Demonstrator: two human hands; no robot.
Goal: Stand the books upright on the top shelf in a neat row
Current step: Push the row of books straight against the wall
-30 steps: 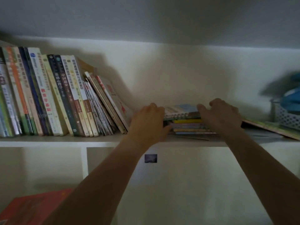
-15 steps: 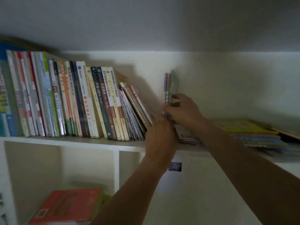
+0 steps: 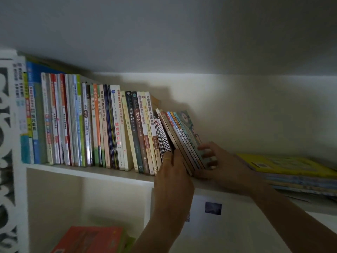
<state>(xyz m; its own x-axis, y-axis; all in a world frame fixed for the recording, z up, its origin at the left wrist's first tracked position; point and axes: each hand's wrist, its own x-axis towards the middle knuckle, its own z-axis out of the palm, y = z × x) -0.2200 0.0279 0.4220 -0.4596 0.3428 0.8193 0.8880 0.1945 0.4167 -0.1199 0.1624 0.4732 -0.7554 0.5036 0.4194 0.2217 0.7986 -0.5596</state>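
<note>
Several thin books point(image 3: 184, 141) lean left against the upright row point(image 3: 102, 125) on the top shelf point(image 3: 94, 171). The left hand point(image 3: 173, 172) grips their lower front edges; the right hand point(image 3: 217, 161) presses curled fingers on the outermost cover. Let go now and, I judge, the slanted bundle could slide at its foot and topple right onto the flat stack point(image 3: 291, 172), since nothing braces that side.
</note>
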